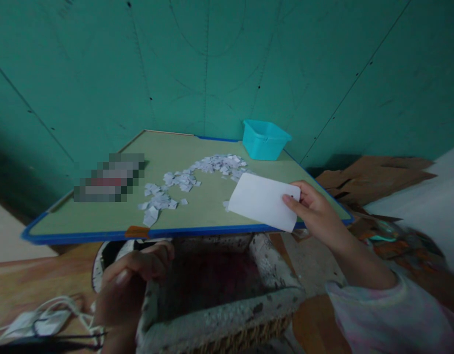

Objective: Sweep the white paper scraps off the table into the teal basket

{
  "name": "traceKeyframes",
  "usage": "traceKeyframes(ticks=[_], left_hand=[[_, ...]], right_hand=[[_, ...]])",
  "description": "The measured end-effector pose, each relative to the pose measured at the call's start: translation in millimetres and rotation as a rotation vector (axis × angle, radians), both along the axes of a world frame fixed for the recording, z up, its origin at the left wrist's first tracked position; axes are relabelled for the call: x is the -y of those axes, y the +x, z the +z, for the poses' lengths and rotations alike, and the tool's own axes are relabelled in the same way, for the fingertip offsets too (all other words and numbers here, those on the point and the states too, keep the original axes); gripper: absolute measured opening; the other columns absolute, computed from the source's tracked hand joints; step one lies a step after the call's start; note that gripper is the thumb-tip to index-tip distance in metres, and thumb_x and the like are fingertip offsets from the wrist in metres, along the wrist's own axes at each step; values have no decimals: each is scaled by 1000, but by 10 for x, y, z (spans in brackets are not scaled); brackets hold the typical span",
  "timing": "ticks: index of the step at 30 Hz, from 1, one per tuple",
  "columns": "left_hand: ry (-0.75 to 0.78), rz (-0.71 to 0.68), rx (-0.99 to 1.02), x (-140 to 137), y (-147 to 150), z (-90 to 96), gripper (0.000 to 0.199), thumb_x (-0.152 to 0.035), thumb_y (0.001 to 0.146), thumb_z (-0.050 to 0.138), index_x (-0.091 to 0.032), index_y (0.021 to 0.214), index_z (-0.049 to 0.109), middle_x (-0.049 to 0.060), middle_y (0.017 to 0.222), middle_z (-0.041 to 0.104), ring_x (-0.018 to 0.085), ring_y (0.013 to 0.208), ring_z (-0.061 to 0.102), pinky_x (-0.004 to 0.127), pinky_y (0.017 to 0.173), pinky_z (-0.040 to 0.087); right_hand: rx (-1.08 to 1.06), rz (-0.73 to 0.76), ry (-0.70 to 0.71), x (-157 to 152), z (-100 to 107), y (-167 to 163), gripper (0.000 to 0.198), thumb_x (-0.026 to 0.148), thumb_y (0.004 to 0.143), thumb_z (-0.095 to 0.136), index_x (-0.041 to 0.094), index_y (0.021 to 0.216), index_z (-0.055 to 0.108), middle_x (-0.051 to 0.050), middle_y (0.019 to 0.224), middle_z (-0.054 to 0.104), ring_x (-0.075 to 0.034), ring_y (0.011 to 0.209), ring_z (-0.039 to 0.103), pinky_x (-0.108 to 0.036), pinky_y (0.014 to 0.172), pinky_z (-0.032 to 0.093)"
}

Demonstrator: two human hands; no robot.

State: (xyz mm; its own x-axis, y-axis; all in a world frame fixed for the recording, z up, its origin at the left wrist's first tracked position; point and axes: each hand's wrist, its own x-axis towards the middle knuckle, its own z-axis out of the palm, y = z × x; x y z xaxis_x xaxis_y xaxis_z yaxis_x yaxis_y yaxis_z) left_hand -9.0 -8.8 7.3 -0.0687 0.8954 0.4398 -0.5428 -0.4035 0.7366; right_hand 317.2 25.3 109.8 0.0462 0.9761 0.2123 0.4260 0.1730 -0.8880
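Observation:
My right hand (pixel 310 204) pinches a white sheet of paper (pixel 262 201) by its right end, thumb on top. The sheet is held over the front right part of the table. My left hand (pixel 138 268) is below the table's front edge, by the left rim of a cloth-lined wicker basket (pixel 219 307). Its fingers are curled, and what they hold, if anything, is hidden. Small torn paper pieces (pixel 183 180) lie in a curved band across the table top (pixel 208 204); some are piled up, others loose near the front.
A turquoise plastic bin (pixel 266 142) stands at the table's back right corner. A blurred-out flat item (pixel 109 179) lies at the left. White cables (pixel 70 307) run over the floor at lower left. Flattened cardboard (pixel 370 179) leans at the right. A green wall (pixel 208 64) rises behind.

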Motion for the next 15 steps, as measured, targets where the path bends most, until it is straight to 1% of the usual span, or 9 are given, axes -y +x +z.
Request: traceKeyframes(ticks=[2,6,9,11,15], left_hand=[[39,-19,-15,-7,3,17,29,-39,80,61,-18,62,67,6,53,59,21,57,55,34,57,42],[95,-60,-46,-24,-2,24,29,-37,84,56,-18,66,67,5,54,59,21,54,54,35,54,41],[121,-81,-67,-37,-15,11,29,-37,86,53,-19,69,68,5,54,58,21,55,54,36,56,43],[124,-74,-68,-39,-16,23,29,-37,86,53,-19,68,68,5,53,57,21,54,53,36,55,42],[145,-35,-98,-34,13,99,29,-37,85,56,-19,66,69,5,51,59,20,50,51,35,54,40]], right_hand=[[-10,17,2,-4,-10,-11,22,41,82,63,23,90,54,1,72,58,-16,65,54,-27,55,38],[8,-30,54,-30,-33,-10,21,40,83,62,23,91,53,1,73,58,-15,66,53,-27,56,39],[18,-14,37,-23,-24,-18,21,40,82,63,23,90,53,1,73,58,-15,66,54,-27,56,39],[12,-3,29,-3,-3,-22,20,39,81,63,23,89,54,1,73,58,-16,66,55,-27,55,39],[13,-49,65,21,28,-8,19,38,81,62,23,90,54,1,72,59,-16,65,54,-27,55,40]])
